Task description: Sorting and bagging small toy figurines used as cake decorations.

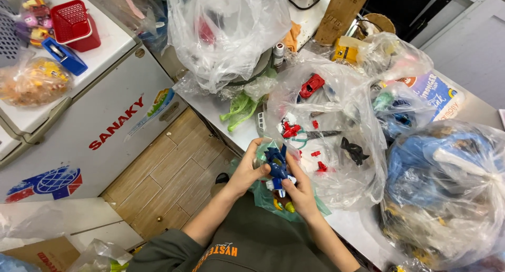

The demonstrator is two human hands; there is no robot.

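Both hands grip the small blue plastic toy robot, long axis twelve-to-six: left hand at nine o'clock, right hand at five, fingers closed on it.

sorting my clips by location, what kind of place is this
Probably a home kitchen or back room used for sorting toys: a chest freezer, a wooden knife block, and a counter piled with clear plastic bags of toy parts. Both hands hold a blue toy.
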